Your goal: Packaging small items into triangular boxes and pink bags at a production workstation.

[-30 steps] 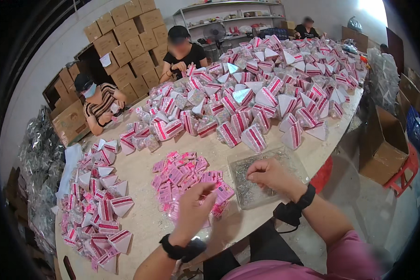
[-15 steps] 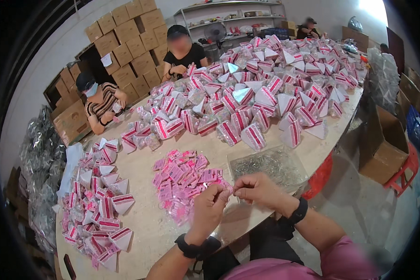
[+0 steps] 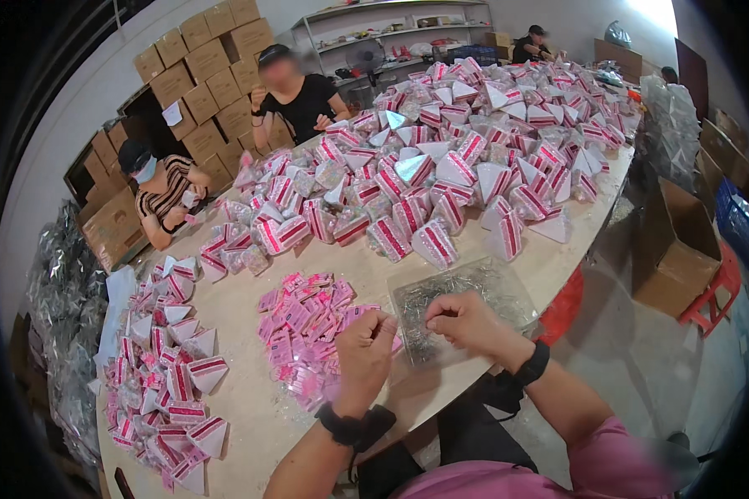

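My left hand (image 3: 364, 353) is closed with its fingers curled, at the right edge of a heap of pink cards (image 3: 304, 320). What it pinches is too small to make out; a bit of pink shows beside its fingers. My right hand (image 3: 468, 323) is over a clear shallow tray (image 3: 520, 320) of thin silvery metal pieces (image 3: 416, 303). Its thumb and forefinger are pinched together, and anything between them is hidden or too small to name. The two hands are a little apart. Both wrists wear black bands.
Bagged pink-and-white wedge-shaped packs (image 3: 441, 179) cover the table's far side; more packs (image 3: 171, 374) lie at left. Across the table are a striped-shirt person (image 3: 168, 187) and a black-shirt person (image 3: 304, 100). An open carton (image 3: 678, 241) stands on a red stool (image 3: 716, 287) at right.
My hands have drawn apart: the left moved slightly left, the right stays over the tray's near part. The black-shirt person has raised one hand. The whole view has shifted slightly.
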A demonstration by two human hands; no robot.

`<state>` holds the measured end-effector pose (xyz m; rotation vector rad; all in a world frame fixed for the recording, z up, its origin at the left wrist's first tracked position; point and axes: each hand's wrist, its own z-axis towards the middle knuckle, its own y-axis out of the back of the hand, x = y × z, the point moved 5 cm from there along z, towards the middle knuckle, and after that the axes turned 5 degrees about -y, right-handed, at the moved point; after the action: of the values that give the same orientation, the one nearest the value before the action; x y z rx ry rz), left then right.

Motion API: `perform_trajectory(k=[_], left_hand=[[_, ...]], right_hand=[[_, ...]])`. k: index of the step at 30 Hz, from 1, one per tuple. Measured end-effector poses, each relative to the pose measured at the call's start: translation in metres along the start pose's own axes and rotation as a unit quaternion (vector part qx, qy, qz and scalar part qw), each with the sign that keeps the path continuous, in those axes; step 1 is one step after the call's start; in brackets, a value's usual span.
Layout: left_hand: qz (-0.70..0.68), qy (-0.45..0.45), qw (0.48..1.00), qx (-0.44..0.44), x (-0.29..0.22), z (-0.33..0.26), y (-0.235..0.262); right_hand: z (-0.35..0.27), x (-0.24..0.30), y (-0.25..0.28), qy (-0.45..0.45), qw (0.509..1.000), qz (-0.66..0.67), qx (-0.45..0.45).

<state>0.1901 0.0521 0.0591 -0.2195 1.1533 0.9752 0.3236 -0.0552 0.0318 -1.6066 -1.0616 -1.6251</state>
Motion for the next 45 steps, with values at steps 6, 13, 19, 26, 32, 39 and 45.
perform_trajectory(k=[6, 13, 19, 26, 32, 39, 45], left_hand=[[-0.090, 0.044, 0.995, 0.001, 0.011, 0.006, -0.016], [-0.119, 0.156, 0.979, 0.062, 0.014, -0.003, -0.029], [-0.297, 0.227, 0.914, 0.158, 0.011, -0.021, -0.032], [-0.141, 0.173, 0.964, 0.143, 0.002, -0.008, 0.026], [0.496, -0.118, 0.845, 0.162, 0.057, 0.049, 0.118], [0.526, -0.151, 0.810, 0.212, 0.095, 0.057, 0.116], [0.377, -0.098, 0.914, 0.110, 0.067, 0.055, 0.137]], right_hand=[[0.003, -0.005, 0.034, 0.141, 0.924, -0.343, -0.094], [-0.017, 0.031, 0.013, 0.277, 0.936, -0.201, -0.082], [-0.047, 0.043, -0.011, 0.375, 0.878, -0.291, -0.060], [-0.061, 0.046, -0.020, 0.348, 0.921, -0.165, -0.061], [-0.061, 0.020, -0.014, 0.228, 0.969, -0.069, -0.060], [-0.058, -0.001, -0.025, 0.151, 0.988, -0.002, -0.032], [-0.055, -0.013, -0.019, 0.151, 0.986, 0.032, -0.056]])
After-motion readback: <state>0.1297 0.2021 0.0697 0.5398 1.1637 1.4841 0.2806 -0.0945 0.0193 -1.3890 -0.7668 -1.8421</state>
